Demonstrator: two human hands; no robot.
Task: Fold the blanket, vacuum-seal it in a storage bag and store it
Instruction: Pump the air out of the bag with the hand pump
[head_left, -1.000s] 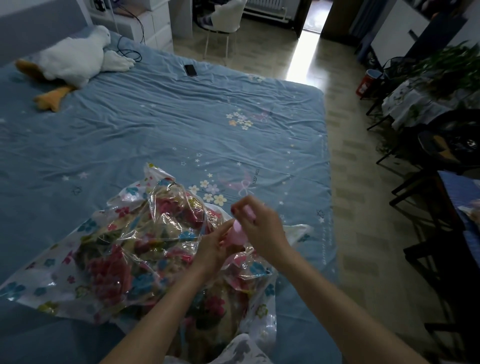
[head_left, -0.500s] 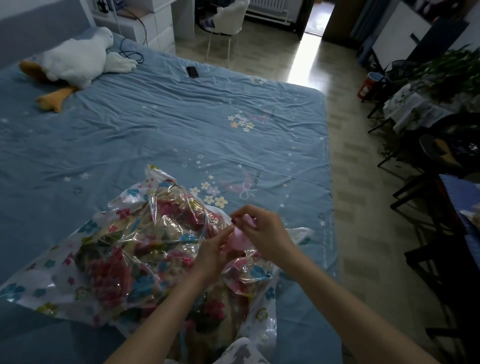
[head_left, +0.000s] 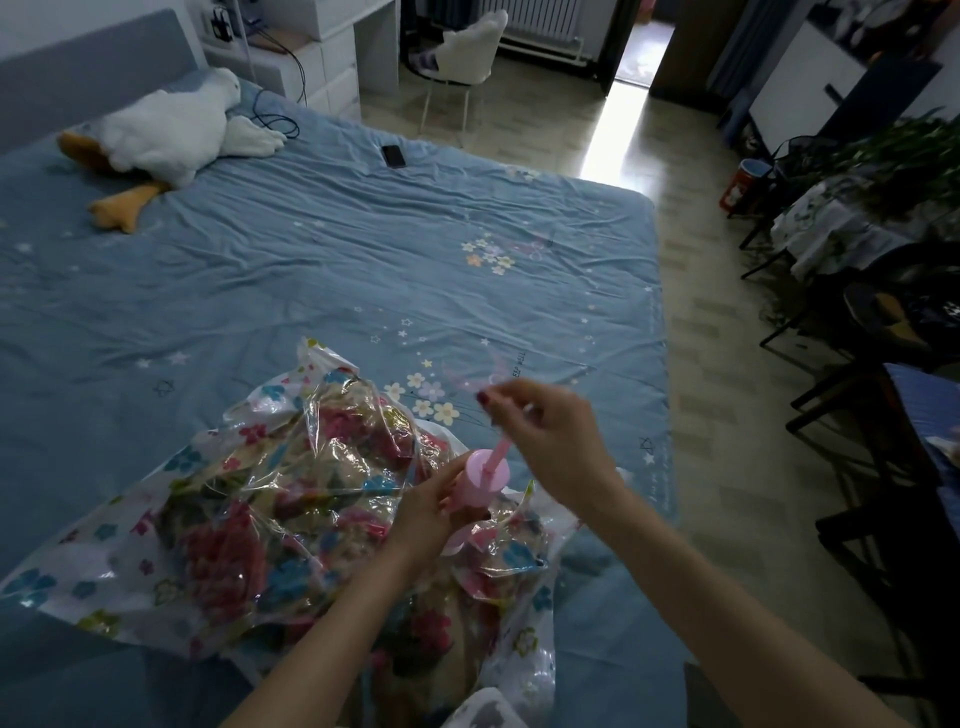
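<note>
We pump air from storage bag (head_left: 171, 525) at near edge of bed (head_left: 363, 249); blanket (head_left: 311, 499) already inside, bag not yet flat, storing remains. Left hand (head_left: 431, 512) grips pink pump (head_left: 480, 486) barrel on bag; right hand (head_left: 553, 441) pinches raised plunger handle

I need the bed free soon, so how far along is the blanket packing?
Done: the floral blanket is inside the storage bag on the bed. In hand: the left hand holds the pink pump on the bag; the right hand has its handle pulled up. The bag looks puffy, so pumping and storing remain.
</note>
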